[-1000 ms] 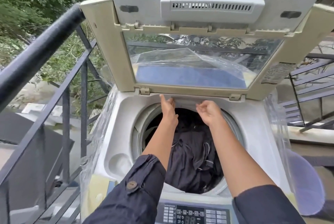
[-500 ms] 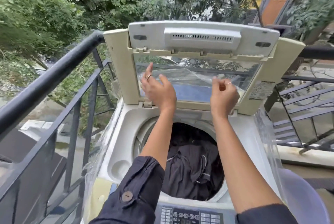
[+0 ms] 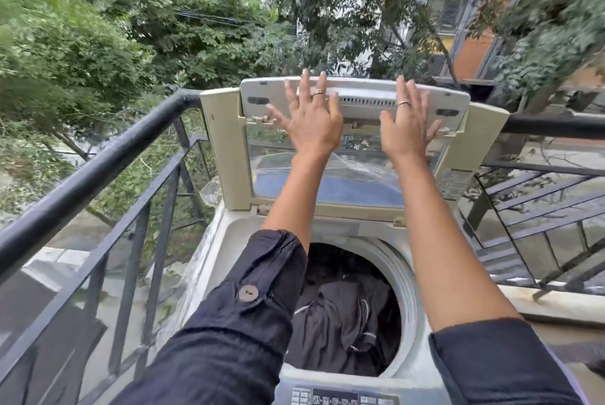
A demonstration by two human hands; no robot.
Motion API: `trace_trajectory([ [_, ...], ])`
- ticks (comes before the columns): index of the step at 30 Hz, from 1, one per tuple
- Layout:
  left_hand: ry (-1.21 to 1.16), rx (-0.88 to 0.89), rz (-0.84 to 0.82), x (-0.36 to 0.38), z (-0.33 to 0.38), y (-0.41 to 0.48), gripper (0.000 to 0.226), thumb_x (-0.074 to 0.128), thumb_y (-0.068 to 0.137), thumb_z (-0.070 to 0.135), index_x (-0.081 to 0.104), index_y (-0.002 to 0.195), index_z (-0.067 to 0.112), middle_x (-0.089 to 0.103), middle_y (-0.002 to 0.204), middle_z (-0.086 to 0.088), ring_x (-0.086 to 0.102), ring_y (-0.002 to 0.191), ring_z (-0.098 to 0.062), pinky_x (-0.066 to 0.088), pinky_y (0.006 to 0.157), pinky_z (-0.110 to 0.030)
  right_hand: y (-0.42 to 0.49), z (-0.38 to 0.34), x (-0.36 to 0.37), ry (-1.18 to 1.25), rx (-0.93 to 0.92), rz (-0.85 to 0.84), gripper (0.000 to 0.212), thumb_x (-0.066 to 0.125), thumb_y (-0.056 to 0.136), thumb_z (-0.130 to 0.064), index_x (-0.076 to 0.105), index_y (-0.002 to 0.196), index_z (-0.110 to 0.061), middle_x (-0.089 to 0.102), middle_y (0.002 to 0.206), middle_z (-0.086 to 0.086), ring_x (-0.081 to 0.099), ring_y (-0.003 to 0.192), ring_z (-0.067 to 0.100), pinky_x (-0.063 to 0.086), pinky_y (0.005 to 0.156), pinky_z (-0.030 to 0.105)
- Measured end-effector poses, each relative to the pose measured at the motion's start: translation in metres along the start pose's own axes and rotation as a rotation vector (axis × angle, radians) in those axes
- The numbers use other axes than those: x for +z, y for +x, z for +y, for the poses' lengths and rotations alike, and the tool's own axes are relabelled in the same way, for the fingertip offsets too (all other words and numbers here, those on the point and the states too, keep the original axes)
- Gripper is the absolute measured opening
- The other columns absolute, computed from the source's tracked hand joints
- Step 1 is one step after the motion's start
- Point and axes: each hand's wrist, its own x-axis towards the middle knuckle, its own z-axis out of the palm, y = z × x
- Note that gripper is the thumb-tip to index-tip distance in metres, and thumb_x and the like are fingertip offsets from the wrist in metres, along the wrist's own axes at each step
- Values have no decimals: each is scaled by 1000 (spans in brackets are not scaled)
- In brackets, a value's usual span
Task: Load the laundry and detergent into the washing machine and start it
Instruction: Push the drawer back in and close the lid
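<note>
A: Nearest edge first. What shows?

B: The control panel (image 3: 340,399) of the washing machine (image 3: 216,241), cut off by the bottom of the frame. Small rows of buttons and icon boxes are there, but the writing is too small and blurred to read.

A: Sleeves?

B: Dark sleeves rolled on both forearms; the left sleeve (image 3: 235,316) carries a round brown button tab.

A: Location of the load?

B: Dark laundry (image 3: 343,323) lies heaped inside the round drum (image 3: 404,283), below the arms — black cloth with thin pale edging. Detergent cannot be made out.

A: Lid state?

B: The lid (image 3: 222,156) stands raised, nearly upright, hinged at the back of the tub opening. Its clear window has a loose plastic film behind it. A printed label (image 3: 453,182) sits on the right frame of the lid — text illegible.

A: Hands?

B: Left hand (image 3: 312,123) has its fingers spread wide, fingertips lying over the top grey section of the lid, a ring on one finger. Right hand (image 3: 406,125) is likewise splayed, fingers flat against the same section near the vent slots, also ringed. Neither hand grips or pinches anything.

A: Beyond?

B: A black metal railing (image 3: 98,169) runs along the left and behind; trees and building walls stand farther off.
</note>
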Motion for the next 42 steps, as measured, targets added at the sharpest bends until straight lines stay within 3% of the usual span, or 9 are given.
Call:
trace_trajectory([
  [3, 69, -7, -3, -1, 1, 3, 52, 23, 100, 46, 16, 150, 36, 2, 162, 8, -6, 150, -19, -15, 112, -58, 1, 2, 2, -36, 8, -55, 62, 37, 96, -32, 6, 150, -34, 1, 160, -9, 4, 148, 19, -4, 114, 58],
  [6, 93, -16, 9, -4, 4, 3, 53, 24, 99, 48, 20, 150, 35, 4, 162, 5, -4, 150, -22, -13, 114, -57, 4, -2, -5, -73, 6, 13, 60, 37, 96, -34, 10, 150, -34, 14, 158, -4, 19, 142, 23, 12, 113, 53],
  [12, -20, -91, 101, -6, 13, -5, 43, 27, 98, 47, 47, 134, 33, 19, 159, 8, -7, 149, -24, -13, 109, -66, 3, -15, -15, -103, 26, 210, 42, 45, 93, -35, 53, 131, -21, 41, 131, 6, 40, 117, 24, 36, 96, 37],
  [15, -133, -109, 144, -5, 11, -11, 39, 30, 98, 46, 57, 122, 30, 22, 158, 9, -13, 149, -24, -10, 106, -73, -6, -12, -20, -93, 36, 258, 30, 53, 88, -39, 59, 114, -24, 46, 132, 3, 43, 117, 24, 39, 91, 34],
  [24, -3, -29, 146, -24, -4, -66, 46, 40, 90, 62, 60, 118, 31, 31, 152, 4, -3, 149, -25, -14, 111, -61, -43, -1, -58, -143, 8, 76, 42, 65, 80, -46, 64, 116, -24, 56, 129, 3, 43, 122, 27, 32, 100, 38],
  [30, 74, -19, 30, -51, -16, -118, 55, 51, 81, 67, 58, 123, 33, 37, 149, -1, 4, 149, -22, -1, 110, -70, -81, 7, -80, -198, 29, -60, 43, 73, 68, -51, 68, 103, -26, 62, 124, 7, 36, 132, 27, 22, 109, 45],
  [33, 229, -23, -39, -61, -25, -148, 58, 49, 77, 70, 60, 122, 34, 46, 145, 2, 11, 149, -19, -5, 106, -73, -104, 16, -84, -178, -9, -320, 42, 77, 67, -46, 65, 101, -23, 67, 115, 3, 54, 118, 26, 30, 105, 39],
  [36, 334, 37, -43, -63, -36, -179, 58, 47, 74, 72, 63, 116, 36, 58, 134, 3, 25, 146, -17, -10, 110, -64, -129, 26, -84, -118, -55, -466, 40, 81, 64, -37, 68, 100, -25, 71, 110, 1, 63, 107, 21, 43, 97, 35],
  [42, 295, 46, -298, -67, -62, -222, 57, 62, 68, 69, 66, 110, 30, 66, 117, 2, 56, 119, -18, 11, 115, -47, -182, 46, -72, -180, -97, -631, 38, 79, 62, -19, 72, 99, -11, 73, 103, 7, 67, 100, 23, 53, 85, 33],
])
